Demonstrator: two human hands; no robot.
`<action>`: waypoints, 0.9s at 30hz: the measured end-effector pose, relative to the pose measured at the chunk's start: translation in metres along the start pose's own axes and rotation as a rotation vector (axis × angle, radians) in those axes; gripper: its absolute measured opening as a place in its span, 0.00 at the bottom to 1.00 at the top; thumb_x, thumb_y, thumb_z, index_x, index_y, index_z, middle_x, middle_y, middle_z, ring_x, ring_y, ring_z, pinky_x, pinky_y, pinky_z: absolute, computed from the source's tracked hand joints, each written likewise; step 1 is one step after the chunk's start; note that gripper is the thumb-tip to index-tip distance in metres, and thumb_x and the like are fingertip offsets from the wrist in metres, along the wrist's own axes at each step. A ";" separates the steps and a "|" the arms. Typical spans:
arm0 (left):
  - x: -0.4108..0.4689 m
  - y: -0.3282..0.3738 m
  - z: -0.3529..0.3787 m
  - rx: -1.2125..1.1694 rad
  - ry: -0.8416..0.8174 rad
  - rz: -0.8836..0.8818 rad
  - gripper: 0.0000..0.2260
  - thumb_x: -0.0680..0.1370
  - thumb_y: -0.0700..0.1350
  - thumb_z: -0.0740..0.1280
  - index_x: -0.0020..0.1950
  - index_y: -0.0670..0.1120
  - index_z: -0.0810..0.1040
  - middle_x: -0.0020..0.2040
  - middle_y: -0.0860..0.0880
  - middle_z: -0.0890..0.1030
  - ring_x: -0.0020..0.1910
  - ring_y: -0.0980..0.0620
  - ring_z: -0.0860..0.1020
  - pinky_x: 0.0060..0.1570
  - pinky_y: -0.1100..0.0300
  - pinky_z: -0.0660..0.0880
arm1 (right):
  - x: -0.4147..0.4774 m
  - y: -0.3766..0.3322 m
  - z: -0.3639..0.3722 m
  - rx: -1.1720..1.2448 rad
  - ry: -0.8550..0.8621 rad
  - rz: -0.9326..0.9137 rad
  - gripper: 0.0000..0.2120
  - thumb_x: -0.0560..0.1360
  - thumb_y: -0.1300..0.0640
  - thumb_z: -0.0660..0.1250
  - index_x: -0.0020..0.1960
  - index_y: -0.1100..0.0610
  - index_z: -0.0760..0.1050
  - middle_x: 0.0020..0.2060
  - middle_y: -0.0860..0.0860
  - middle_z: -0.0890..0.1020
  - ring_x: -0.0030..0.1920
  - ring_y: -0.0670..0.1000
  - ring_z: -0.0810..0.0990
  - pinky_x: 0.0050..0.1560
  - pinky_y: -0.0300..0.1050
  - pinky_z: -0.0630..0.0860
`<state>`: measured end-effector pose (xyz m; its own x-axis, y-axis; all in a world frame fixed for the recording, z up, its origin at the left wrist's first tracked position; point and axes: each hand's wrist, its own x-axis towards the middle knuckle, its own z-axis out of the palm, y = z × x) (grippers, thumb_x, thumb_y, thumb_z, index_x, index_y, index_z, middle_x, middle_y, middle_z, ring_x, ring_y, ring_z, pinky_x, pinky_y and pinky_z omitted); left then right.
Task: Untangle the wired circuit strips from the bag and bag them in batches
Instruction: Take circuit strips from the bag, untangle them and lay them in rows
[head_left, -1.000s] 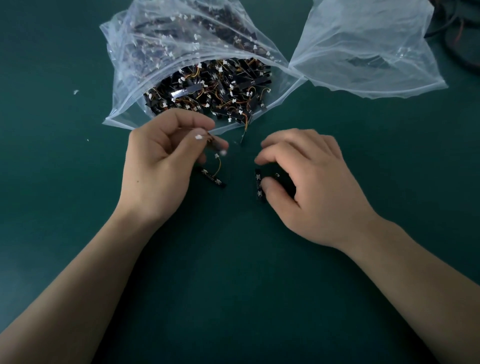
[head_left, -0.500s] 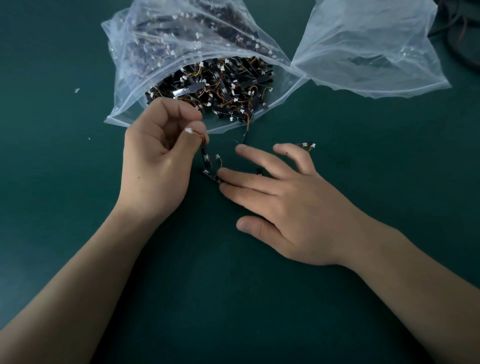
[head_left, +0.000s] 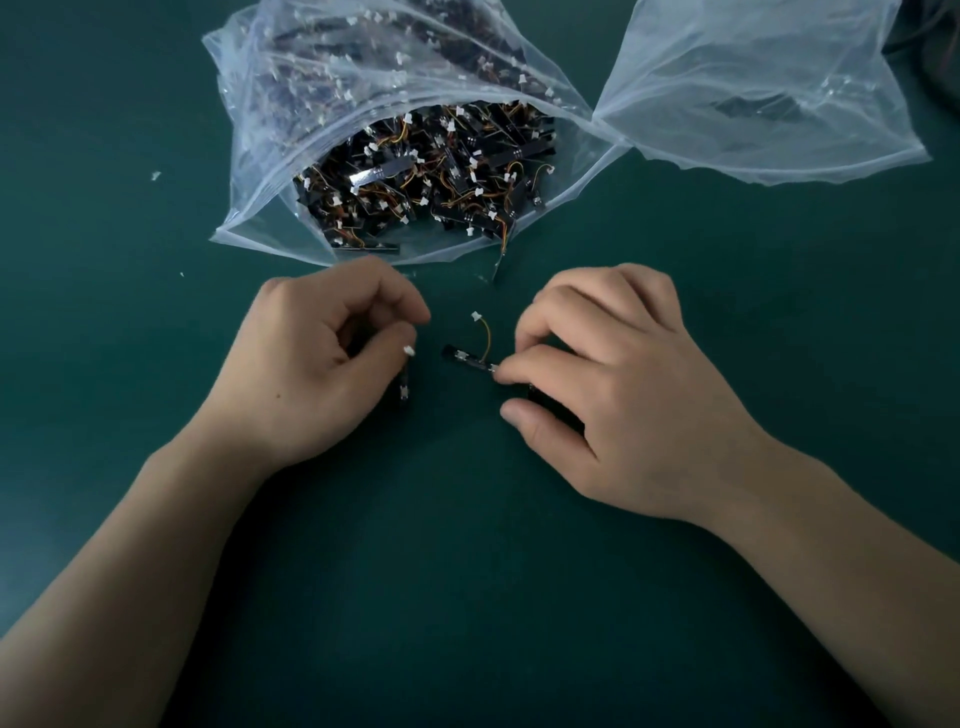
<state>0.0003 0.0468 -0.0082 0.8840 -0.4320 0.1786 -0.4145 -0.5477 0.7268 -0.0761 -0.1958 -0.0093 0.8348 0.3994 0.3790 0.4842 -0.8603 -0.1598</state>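
Item one: a black circuit strip (head_left: 466, 358) lies nearly flat just above the green table (head_left: 467, 571), between my two hands. Its yellow wire (head_left: 487, 338) arcs upward from it to a white connector (head_left: 476, 315). My right hand (head_left: 623, 395) has its fingers curled, and the fingertips (head_left: 501, 373) hold the strip's right end. The thumb sits lower and apart, and I cannot tell whether it takes part.

Item two: a second strip (head_left: 404, 388) hangs down from my left hand (head_left: 311, 364). That hand is curled, thumb and forefinger pinched at the strip's white plug (head_left: 409, 351).

Item three: the full bag (head_left: 291, 93) lies beyond both hands, mouth open toward me. A tangled pile of strips (head_left: 426, 171) fills the opening, black with orange and yellow wires. One stray wire (head_left: 502, 252) trails out over the lip onto the table.

Item four: a second bag (head_left: 701, 62) lies to the right, its edge touching the full bag. A few dark pieces (head_left: 753, 106) show through its plastic.

Item five: two white scraps (head_left: 155, 175) lie on the table left of the full bag.
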 end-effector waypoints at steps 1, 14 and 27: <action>0.000 0.001 0.001 0.034 -0.011 0.010 0.06 0.76 0.44 0.68 0.48 0.55 0.81 0.38 0.58 0.82 0.31 0.56 0.74 0.34 0.66 0.69 | 0.001 0.000 0.001 0.015 -0.007 -0.006 0.10 0.80 0.49 0.68 0.51 0.54 0.85 0.51 0.49 0.80 0.62 0.57 0.77 0.68 0.51 0.60; 0.002 0.001 0.008 0.227 0.039 0.117 0.07 0.77 0.46 0.68 0.51 0.56 0.83 0.47 0.58 0.80 0.43 0.57 0.78 0.39 0.50 0.77 | -0.001 0.002 0.001 0.151 -0.064 -0.106 0.13 0.82 0.47 0.67 0.55 0.52 0.86 0.52 0.46 0.82 0.64 0.56 0.77 0.69 0.55 0.63; -0.005 -0.005 -0.012 0.137 0.089 0.004 0.17 0.65 0.40 0.63 0.51 0.53 0.80 0.43 0.65 0.78 0.37 0.51 0.74 0.38 0.56 0.72 | 0.000 0.001 0.003 0.131 0.052 0.046 0.05 0.78 0.51 0.70 0.49 0.53 0.81 0.54 0.46 0.81 0.65 0.54 0.77 0.68 0.50 0.61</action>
<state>0.0010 0.0604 -0.0048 0.8954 -0.3724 0.2440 -0.4383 -0.6416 0.6295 -0.0749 -0.1958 -0.0126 0.8436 0.3409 0.4148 0.4790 -0.8269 -0.2945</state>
